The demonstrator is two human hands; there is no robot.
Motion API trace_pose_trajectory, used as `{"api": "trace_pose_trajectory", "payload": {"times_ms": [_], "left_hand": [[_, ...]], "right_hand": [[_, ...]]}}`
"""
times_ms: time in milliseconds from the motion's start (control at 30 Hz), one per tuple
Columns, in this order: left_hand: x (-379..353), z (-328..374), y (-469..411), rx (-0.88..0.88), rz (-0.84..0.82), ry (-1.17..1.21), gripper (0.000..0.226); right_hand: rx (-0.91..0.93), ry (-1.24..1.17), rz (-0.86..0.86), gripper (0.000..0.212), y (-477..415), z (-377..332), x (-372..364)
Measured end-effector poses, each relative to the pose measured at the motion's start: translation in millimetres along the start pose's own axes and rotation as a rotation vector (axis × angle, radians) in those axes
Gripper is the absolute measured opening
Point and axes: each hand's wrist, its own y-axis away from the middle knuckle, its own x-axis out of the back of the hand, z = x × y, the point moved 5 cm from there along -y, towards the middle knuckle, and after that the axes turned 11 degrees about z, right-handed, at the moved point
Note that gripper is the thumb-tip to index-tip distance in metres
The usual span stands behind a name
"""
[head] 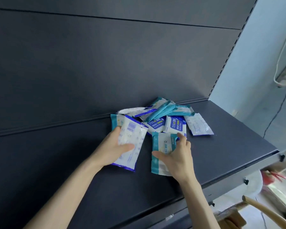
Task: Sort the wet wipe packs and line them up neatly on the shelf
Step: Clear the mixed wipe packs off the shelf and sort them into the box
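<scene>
A heap of several wet wipe packs (165, 116) lies on the dark shelf (229, 142) near its back wall; some are blue-edged, some teal-edged. My left hand (116, 149) grips a blue-edged pack (134, 134), back side up with a barcode, at the heap's front left. My right hand (177, 156) holds a teal-edged pack (160, 142) just in front of the heap, thumb on its left side and fingers curled over its right edge. Two blue packs marked 75% (165, 124) lie face up behind it.
The shelf's front edge (238, 177) runs diagonally at the lower right, with a price rail below. A slotted upright (228, 58) bounds the shelf on the right. Beyond it are a pale wall, a cable and a wooden chair back (262, 210). Bare shelf surface spreads to the left.
</scene>
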Motion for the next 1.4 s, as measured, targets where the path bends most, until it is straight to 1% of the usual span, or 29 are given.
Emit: {"api": "trace_pose_trajectory", "payload": {"times_ms": [100,167,267,300,333,367,400,433,467,533,600,733,833,900,1000,1067,1133,1233,1300,1367,1400], "left_hand": [[9.5,4.2,-5.5,-0.036,0.101,0.084,0.024],[15.8,11.6,-11.7,-0.096,0.171,0.113,0.02],[19.8,25.1,-26.1,-0.196,0.226,0.101,0.025],[19.5,24.8,-33.6,-0.208,0.219,0.091,0.024],[19.2,23.3,-41.0,-0.204,0.196,0.088,0.021],[18.2,19.1,-48.5,-0.185,0.166,0.084,0.022],[18.1,14.0,-56.6,-0.163,0.141,0.09,0.026],[17.7,8.5,-64.3,-0.135,0.119,0.103,0.029],[18.1,4.2,-71.3,-0.111,0.104,0.115,0.03],[17.9,0.3,-81.6,-0.078,0.089,0.115,0.032],[17.9,-1.3,-90.6,-0.06,0.076,0.093,0.034],[19.5,-1.4,-100.7,-0.068,0.051,-0.058,0.038],[24.4,1.6,-106.1,-0.097,0.057,-0.16,0.041],[29.6,5.0,-108.4,-0.133,0.051,-0.227,0.039],[40.1,6.0,-109.6,-0.161,0.041,-0.301,0.037],[44.3,4.4,-107.0,-0.157,0.037,-0.337,0.046],[45.2,0.6,-102.6,-0.131,0.036,-0.309,0.048],[42.2,-6.7,-92.1,-0.056,0.029,-0.209,0.037],[40.5,-8.4,-86.3,-0.024,0.048,-0.19,0.033],[40.9,-9.5,-84.5,-0.005,0.078,-0.154,0.037],[42.6,-8.7,-83.0,0.008,0.096,-0.137,0.046]], "right_hand": [[0.022,-0.111,-0.035,0.097,-1.3,-5.5,-3.8],[0.033,-0.192,-0.02,0.1,-0.9,-10.5,-7.7],[0.0,-0.344,0.035,0.105,-10.7,-20.6,-18.2],[0.0,-0.38,0.051,0.099,-19.0,-25.8,-22.8],[0.01,-0.396,0.06,0.086,-28.9,-32.4,-27.2],[0.022,-0.393,0.065,0.068,-38.7,-38.8,-31.3],[0.03,-0.393,0.059,0.054,-47.8,-45.5,-35.1],[0.038,-0.407,0.045,0.047,-56.1,-51.1,-38.8],[0.047,-0.421,0.027,0.045,-63.1,-55.8,-42.7],[0.083,-0.399,-0.002,0.043,-73.6,-61.7,-49.2],[0.118,-0.307,-0.029,0.043,-82.5,-63.3,-55.2],[0.134,-0.152,-0.105,0.049,-91.3,-64.7,-63.1],[0.161,-0.052,-0.127,0.045,-93.1,-68.4,-65.8],[0.165,-0.078,-0.094,0.041,-95.9,-68.6,-63.3],[0.112,-0.203,-0.087,0.038,-92.6,-66.7,-59.2],[0.061,-0.243,-0.105,0.037,-89.5,-60.2,-61.5],[0.038,-0.228,-0.108,0.041,-88.2,-55.4,-64.2],[0.027,-0.113,-0.128,0.044,-85.8,-54.3,-64.7],[0.031,-0.046,-0.154,0.046,-82.1,-57.0,-63.6],[0.031,-0.009,-0.177,0.049,-78.6,-60.4,-62.6],[0.036,0.007,-0.185,0.049,-76.9,-62.5,-62.1]]}}
